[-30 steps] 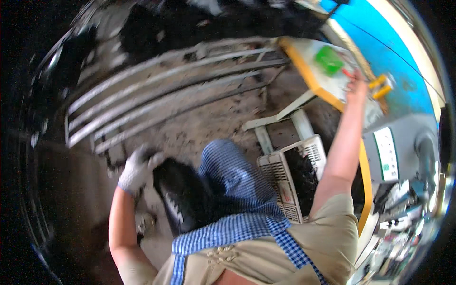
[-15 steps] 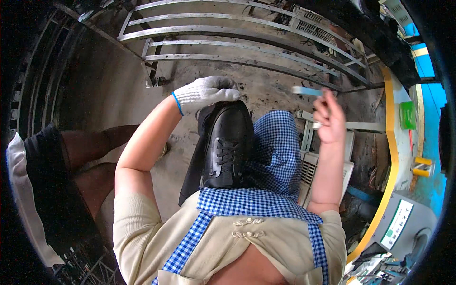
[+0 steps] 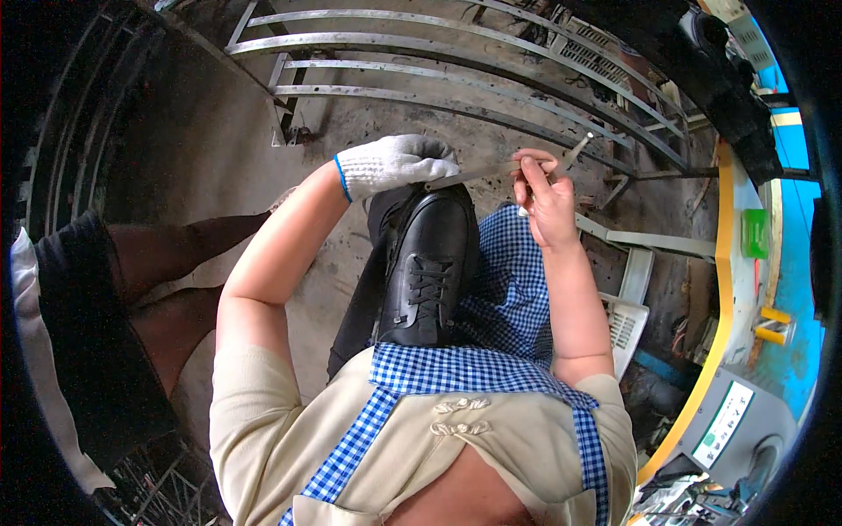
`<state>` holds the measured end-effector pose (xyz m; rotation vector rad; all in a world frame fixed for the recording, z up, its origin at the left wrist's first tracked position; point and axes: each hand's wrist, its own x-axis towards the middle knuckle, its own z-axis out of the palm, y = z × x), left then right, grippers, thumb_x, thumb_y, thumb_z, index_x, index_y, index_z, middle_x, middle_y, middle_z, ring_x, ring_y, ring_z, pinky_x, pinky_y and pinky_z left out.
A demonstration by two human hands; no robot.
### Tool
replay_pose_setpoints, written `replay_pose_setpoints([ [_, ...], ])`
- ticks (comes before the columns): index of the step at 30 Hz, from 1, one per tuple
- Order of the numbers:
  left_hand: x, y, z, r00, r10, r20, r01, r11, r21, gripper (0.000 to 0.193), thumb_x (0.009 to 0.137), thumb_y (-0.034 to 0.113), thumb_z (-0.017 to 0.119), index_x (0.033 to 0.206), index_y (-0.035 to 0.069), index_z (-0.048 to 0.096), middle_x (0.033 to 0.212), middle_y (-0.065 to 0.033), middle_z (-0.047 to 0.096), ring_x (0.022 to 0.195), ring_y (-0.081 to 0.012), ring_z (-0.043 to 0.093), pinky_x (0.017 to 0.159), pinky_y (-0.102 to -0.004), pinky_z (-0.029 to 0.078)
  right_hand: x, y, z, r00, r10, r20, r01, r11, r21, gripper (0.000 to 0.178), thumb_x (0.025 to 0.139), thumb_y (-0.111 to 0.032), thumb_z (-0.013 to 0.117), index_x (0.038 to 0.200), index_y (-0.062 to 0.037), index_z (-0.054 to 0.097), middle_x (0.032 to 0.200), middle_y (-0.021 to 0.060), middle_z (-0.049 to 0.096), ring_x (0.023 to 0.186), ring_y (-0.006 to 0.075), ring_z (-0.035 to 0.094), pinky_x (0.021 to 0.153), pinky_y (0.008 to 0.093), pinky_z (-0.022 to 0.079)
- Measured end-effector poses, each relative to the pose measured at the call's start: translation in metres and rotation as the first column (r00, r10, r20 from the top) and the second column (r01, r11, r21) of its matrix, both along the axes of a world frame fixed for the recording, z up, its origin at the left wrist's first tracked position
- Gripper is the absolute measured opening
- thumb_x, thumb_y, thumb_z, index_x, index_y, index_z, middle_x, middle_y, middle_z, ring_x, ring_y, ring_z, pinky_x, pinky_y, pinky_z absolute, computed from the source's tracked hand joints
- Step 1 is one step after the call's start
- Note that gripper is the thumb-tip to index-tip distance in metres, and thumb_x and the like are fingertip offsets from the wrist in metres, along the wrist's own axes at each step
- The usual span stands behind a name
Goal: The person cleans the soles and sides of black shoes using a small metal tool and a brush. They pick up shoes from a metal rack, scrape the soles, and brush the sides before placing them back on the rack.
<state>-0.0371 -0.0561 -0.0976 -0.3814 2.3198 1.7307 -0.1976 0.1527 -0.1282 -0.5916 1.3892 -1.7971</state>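
Observation:
A black lace-up shoe (image 3: 430, 263) rests on my lap, its toe pointing away from me. My left hand (image 3: 395, 165), in a white knitted glove with a blue cuff, curls closed at the toe. What its fingers grip there is partly hidden. Bare and closed, my right hand (image 3: 545, 193) pinches a long, thin, flat strip-like tool (image 3: 478, 175). One end of that tool reaches the shoe's toe edge beside the glove; a pale end sticks out past my right fingers. Its exact kind cannot be made out. Something small and white sits by my right fingers.
Metal rails of a rack (image 3: 421, 44) run across the far side. At right, a yellow-edged bench (image 3: 726, 263) carries a green box (image 3: 754, 233) and a grey machine (image 3: 732, 412). More black shoes (image 3: 706, 35) stand far right. Another person's legs (image 3: 184, 254) are at left.
My right hand has swung left and inward, bringing the tool to the shoe's toe near my gloved hand. The shoe and left hand have shifted slightly right.

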Motion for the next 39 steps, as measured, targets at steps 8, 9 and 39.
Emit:
replay_pose_setpoints([
  [8, 0.001, -0.003, -0.013, 1.0, 0.014, -0.024, -0.011, 0.995, 0.099, 0.044, 0.09, 0.037, 0.065, 0.117, 0.002, 0.063, 0.107, -0.0053, 0.066, 0.096, -0.0143, 0.057, 0.09, -0.0302, 0.045, 0.006, 0.015, 0.04, 0.73, 0.142, -0.668, -0.238, 0.97, -0.055, 0.011, 0.094, -0.008, 0.06, 0.103, -0.0048, 0.066, 0.089, 0.0061, 0.064, 0.069, 0.0112, 0.057, 0.06, 0.0242, 0.047],
  [9, 0.001, -0.001, -0.012, 0.999, 0.032, -0.014, -0.031, 0.995, 0.099, 0.045, 0.089, 0.038, 0.066, 0.117, 0.002, 0.063, 0.107, -0.005, 0.066, 0.096, -0.0139, 0.057, 0.09, -0.03, 0.045, 0.009, 0.016, 0.048, 0.672, 0.175, -0.719, -0.268, 0.963, -0.016, 0.011, 0.093, -0.006, 0.061, 0.103, -0.0051, 0.066, 0.09, 0.0067, 0.064, 0.071, 0.0121, 0.059, 0.062, 0.0247, 0.048],
  [39, 0.027, 0.022, -0.017, 0.958, 0.267, -0.101, -0.257, 0.961, 0.103, 0.039, 0.09, 0.04, 0.067, 0.107, 0.005, 0.067, 0.1, -0.0031, 0.066, 0.096, -0.013, 0.057, 0.089, -0.0274, 0.045, 0.007, 0.044, 0.016, 0.81, -0.065, -0.583, -0.036, 0.986, -0.16, 0.012, 0.096, -0.006, 0.058, 0.104, -0.0012, 0.064, 0.095, 0.0097, 0.064, 0.063, 0.0083, 0.054, 0.055, 0.0223, 0.046],
])
